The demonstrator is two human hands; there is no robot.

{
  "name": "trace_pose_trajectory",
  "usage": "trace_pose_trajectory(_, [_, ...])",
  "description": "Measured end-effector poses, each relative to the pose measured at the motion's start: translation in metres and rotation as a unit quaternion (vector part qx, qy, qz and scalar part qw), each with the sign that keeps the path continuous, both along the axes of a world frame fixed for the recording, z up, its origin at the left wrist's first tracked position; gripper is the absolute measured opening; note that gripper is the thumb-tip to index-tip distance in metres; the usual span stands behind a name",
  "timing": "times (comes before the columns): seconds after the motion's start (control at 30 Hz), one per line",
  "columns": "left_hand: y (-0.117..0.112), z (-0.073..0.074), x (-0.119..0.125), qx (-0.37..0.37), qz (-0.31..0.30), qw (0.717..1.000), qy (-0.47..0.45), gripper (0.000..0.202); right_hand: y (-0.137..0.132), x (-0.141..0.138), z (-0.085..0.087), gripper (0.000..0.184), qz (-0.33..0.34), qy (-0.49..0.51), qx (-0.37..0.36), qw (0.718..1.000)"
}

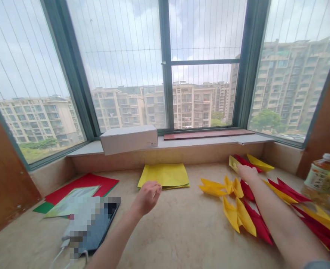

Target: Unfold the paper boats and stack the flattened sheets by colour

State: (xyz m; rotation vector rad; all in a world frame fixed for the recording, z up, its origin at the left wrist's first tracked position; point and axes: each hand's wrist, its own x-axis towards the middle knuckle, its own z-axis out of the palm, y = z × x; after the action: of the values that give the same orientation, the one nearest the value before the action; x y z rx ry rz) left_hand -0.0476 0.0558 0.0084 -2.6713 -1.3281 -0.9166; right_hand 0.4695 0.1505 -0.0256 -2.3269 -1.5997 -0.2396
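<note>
My right hand (247,173) reaches to the back right, its fingertips on a pale yellow folded paper boat (233,163). Beside that boat lie a red folded paper boat (246,163) and another yellow one (260,162). My left hand (148,195) is curled closed, with nothing visible in it. It overlaps the front left corner of a stack of yellow paper sheets (165,174); whether it touches them I cannot tell. Several yellow folded pieces (214,187) and red ones (257,222) lie around my right forearm, which hides part of them.
Red and green sheets (89,186) lie at the left under a pale printed sheet. Nearer are a dark tablet-like device (103,228) and a white cable (59,254). A drink bottle (321,177) stands far right. A white box (129,140) rests on the window ledge.
</note>
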Motion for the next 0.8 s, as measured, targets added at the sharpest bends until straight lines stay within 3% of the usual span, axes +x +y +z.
trace_pose_trajectory(0.1, [-0.016,-0.008,-0.002,0.002,0.018,0.999,-0.033,0.043,-0.005,0.004,0.004,0.029,-0.015,0.017,-0.027,0.999])
trace_pose_trajectory(0.23, [-0.022,-0.023,-0.001,-0.002,0.032,0.997,-0.071,0.041,-0.012,-0.004,0.024,0.037,-0.011,0.02,0.007,1.0])
trace_pose_trajectory(0.3, [-0.022,-0.029,0.001,-0.012,0.028,0.995,-0.098,0.038,-0.017,-0.025,0.033,0.04,0.017,0.019,0.037,0.999])
trace_pose_trajectory(0.4, [-0.023,-0.036,0.005,-0.039,0.02,0.988,-0.147,0.037,-0.038,-0.083,0.039,0.041,0.107,0.016,0.092,0.99])
trace_pose_trajectory(0.5, [-0.024,-0.044,0.007,-0.085,-0.001,0.977,-0.197,0.049,-0.078,-0.163,0.036,0.034,0.31,0.058,0.224,0.922])
trace_pose_trajectory(0.57, [-0.025,-0.048,0.007,-0.124,-0.015,0.963,-0.238,0.058,-0.107,-0.215,0.031,0.03,0.414,0.046,0.235,0.878])
trace_pose_trajectory(0.67, [-0.029,-0.048,0.006,-0.183,-0.035,0.925,-0.33,0.069,-0.137,-0.275,0.023,0.033,0.475,0.017,0.241,0.846])
trace_pose_trajectory(0.8, [-0.035,-0.041,0.006,-0.231,-0.094,0.861,-0.443,0.067,-0.156,-0.31,0.011,0.038,0.562,0.021,0.229,0.794])
